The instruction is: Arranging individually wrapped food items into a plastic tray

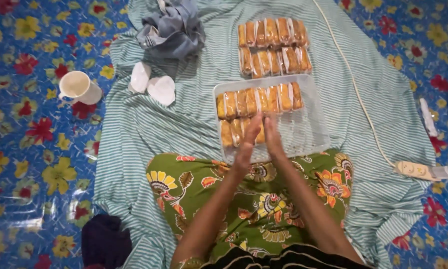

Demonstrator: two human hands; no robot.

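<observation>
Head view. Both forearms reach forward from the lower edge of the frame, converging over a lap covered by a green floral cloth [264,199]. The left hand [249,142] and right hand [272,137] meet side by side, fingers extended and pointing away from the person, over the near part of a clear plastic tray [308,129]. Whether either hand grips anything cannot be told; the fingertips lie at the near row of wrapped pastries [234,132]. The tray rests on a striped teal cloth [184,129] spread over the floor, its long axis running left to right. The pastries lie in rows along that axis, each piece pointing away from the person. A second batch of pastries [273,47] lies just beyond the tray's far edge. A white cup [78,87] stands on the floral floor mat [29,149], left of the cloth's edge.
</observation>
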